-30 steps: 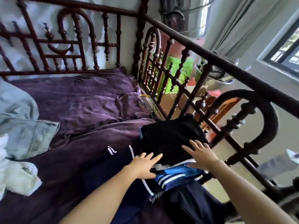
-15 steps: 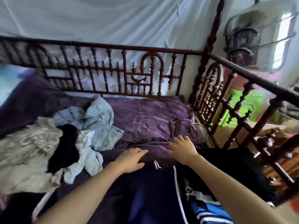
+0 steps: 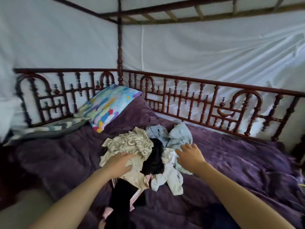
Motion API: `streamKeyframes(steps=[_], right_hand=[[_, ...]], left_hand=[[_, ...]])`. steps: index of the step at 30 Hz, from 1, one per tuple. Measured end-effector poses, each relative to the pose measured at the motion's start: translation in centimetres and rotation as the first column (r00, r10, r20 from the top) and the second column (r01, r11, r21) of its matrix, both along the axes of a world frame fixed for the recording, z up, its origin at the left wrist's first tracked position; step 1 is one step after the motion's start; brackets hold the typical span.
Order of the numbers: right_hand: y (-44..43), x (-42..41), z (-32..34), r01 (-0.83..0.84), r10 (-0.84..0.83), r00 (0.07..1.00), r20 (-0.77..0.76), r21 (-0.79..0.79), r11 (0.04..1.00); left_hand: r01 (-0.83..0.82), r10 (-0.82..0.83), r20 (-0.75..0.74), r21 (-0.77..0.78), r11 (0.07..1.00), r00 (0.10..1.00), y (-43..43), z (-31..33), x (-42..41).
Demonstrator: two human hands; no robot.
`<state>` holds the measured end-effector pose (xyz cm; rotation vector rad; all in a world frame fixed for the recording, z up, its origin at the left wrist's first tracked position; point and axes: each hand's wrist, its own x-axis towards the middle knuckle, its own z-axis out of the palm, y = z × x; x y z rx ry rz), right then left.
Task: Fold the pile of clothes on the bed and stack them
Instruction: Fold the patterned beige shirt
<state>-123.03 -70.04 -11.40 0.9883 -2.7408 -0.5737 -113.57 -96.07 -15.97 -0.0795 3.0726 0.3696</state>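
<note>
A loose pile of clothes lies in the middle of the purple bedspread (image 3: 231, 162). It holds a beige printed garment (image 3: 132, 144), a black garment (image 3: 156, 156), pale blue jeans (image 3: 175, 136), a white garment (image 3: 171, 177) and a black piece with pink trim (image 3: 125, 195). My left hand (image 3: 121, 164) rests on the beige garment with its fingers spread. My right hand (image 3: 189, 155) reaches over the white and blue clothes, fingers straight and holding nothing. The folded stack is out of view.
A colourful pillow (image 3: 110, 104) leans in the far corner, with a grey patterned pillow (image 3: 49, 129) to its left. Dark red wooden railings (image 3: 206, 100) run along the back and left of the bed. White netting hangs behind them.
The view has swung left from the folded stack at the bed's right end to the loose pile. Both hands moved from the bedspread onto the pile.
</note>
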Motion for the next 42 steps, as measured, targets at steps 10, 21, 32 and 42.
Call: streamKeyframes(steps=[10, 21, 32, 42], right_hand=[[-13.2, 2.3, -6.0, 0.02, -0.008, 0.993, 0.116, -0.106, 0.994], [-17.5, -1.2, -11.3, 0.141, -0.129, 0.937, 0.323, -0.011, 0.99], [-26.3, -7.5, -21.0, 0.193, -0.097, 0.797, 0.596, -0.1, 0.976], [-25.3, -2.6, -28.7, 0.247, -0.236, 0.607, 0.759, 0.102, 0.964]], left_hand=[[-0.084, 0.085, -0.057, 0.021, 0.996, 0.995, -14.3, -1.3, 3.6], [-0.105, 0.099, 0.066, 0.111, 0.988, 0.993, -19.1, -7.2, 3.5], [-0.307, 0.286, 0.17, 0.117, 0.944, 0.943, -26.7, -9.7, -2.5], [-0.322, 0.198, 0.466, 0.205, 0.924, 0.863, -24.7, -17.7, -0.5]])
